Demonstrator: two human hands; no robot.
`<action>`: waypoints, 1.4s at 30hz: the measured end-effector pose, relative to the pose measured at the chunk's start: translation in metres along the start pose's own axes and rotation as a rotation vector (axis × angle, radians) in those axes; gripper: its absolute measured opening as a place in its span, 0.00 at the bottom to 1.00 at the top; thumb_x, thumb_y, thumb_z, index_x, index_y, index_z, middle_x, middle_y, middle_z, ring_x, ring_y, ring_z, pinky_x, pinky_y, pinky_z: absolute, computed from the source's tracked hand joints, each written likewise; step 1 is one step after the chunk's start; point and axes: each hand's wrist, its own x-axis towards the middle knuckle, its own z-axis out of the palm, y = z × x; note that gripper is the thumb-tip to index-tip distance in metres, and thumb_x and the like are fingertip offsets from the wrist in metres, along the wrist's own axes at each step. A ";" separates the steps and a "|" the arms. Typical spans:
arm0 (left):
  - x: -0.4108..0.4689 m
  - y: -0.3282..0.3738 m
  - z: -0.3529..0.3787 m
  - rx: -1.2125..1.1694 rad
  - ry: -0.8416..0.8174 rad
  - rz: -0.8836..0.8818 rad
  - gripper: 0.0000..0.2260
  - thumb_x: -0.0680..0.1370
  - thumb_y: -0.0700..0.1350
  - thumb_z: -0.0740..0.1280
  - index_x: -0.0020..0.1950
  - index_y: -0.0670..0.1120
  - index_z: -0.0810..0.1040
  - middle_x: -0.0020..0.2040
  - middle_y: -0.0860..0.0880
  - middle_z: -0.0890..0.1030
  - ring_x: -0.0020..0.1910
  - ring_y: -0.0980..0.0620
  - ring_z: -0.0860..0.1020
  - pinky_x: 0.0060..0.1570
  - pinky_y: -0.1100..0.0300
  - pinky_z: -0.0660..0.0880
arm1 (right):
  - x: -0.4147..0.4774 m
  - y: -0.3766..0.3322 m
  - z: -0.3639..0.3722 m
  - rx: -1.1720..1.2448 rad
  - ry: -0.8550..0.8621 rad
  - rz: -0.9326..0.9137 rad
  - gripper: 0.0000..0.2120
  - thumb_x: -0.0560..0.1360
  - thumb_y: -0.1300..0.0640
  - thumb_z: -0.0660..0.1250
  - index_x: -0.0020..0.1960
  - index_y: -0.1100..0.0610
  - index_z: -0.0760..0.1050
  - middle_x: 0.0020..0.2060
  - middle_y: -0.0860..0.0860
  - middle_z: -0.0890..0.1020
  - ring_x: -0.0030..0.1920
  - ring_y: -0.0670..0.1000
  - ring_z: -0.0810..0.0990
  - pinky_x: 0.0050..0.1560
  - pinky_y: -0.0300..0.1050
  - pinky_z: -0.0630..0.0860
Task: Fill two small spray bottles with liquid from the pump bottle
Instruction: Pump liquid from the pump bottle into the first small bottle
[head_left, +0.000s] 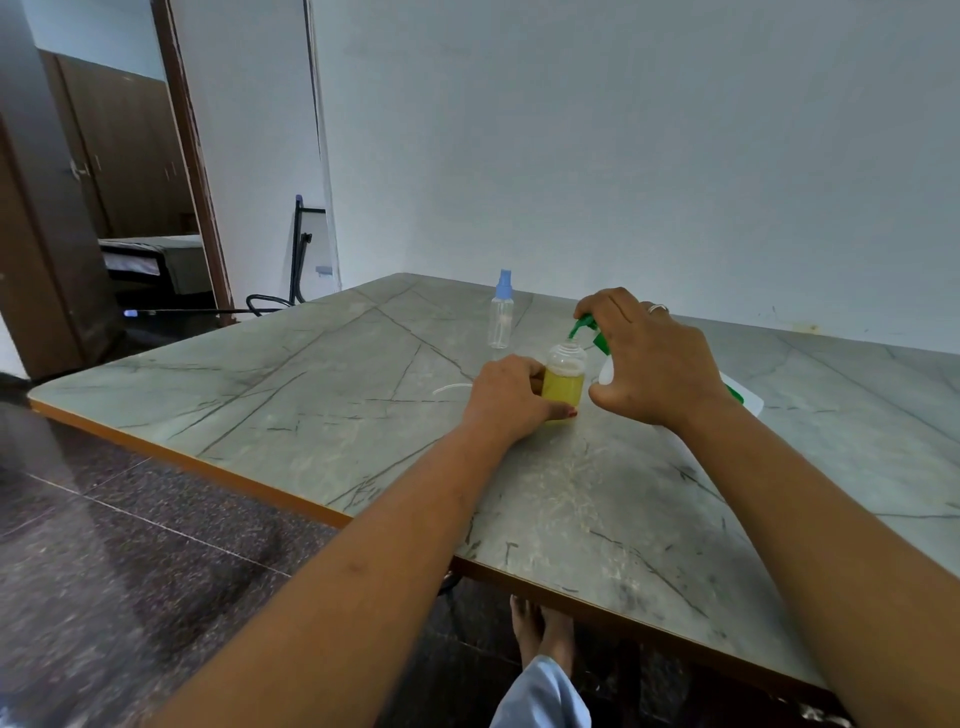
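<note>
An uncapped small clear bottle (565, 382), more than half full of yellow-green liquid, stands on the grey marble-pattern table (311, 374). My left hand (506, 400) grips its lower body from the left. My right hand (649, 358) wraps over the green pump head (583, 327) of the white pump bottle (744, 397), whose nozzle points down into the small bottle's mouth. The pump bottle's body is mostly hidden behind my right hand. A second small clear spray bottle (501, 312) with a blue spray top stands upright farther back, apart from both hands.
A thin white tube (451, 388) lies on the table just left of my left hand. The table's left edge drops to a dark tiled floor. A white wall runs behind the table. My bare feet (543, 631) show under the near edge.
</note>
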 end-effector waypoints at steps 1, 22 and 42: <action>0.000 0.000 0.000 0.001 0.003 0.001 0.28 0.69 0.54 0.74 0.65 0.43 0.74 0.60 0.46 0.79 0.57 0.50 0.77 0.59 0.58 0.72 | -0.001 0.000 -0.001 -0.003 0.003 -0.006 0.33 0.62 0.49 0.73 0.64 0.49 0.65 0.59 0.47 0.73 0.47 0.52 0.76 0.37 0.44 0.76; 0.002 -0.001 0.000 0.018 0.005 0.001 0.28 0.70 0.55 0.73 0.65 0.44 0.74 0.60 0.47 0.79 0.57 0.51 0.77 0.58 0.59 0.72 | -0.001 0.000 0.000 0.012 -0.016 -0.014 0.37 0.62 0.47 0.74 0.67 0.47 0.63 0.63 0.45 0.72 0.49 0.52 0.77 0.40 0.45 0.78; 0.003 -0.003 0.001 0.017 0.013 0.024 0.27 0.69 0.55 0.74 0.65 0.44 0.75 0.59 0.47 0.79 0.56 0.51 0.77 0.57 0.59 0.72 | 0.000 0.002 0.000 0.044 -0.016 0.005 0.32 0.61 0.49 0.73 0.63 0.48 0.65 0.57 0.46 0.73 0.45 0.50 0.75 0.36 0.42 0.74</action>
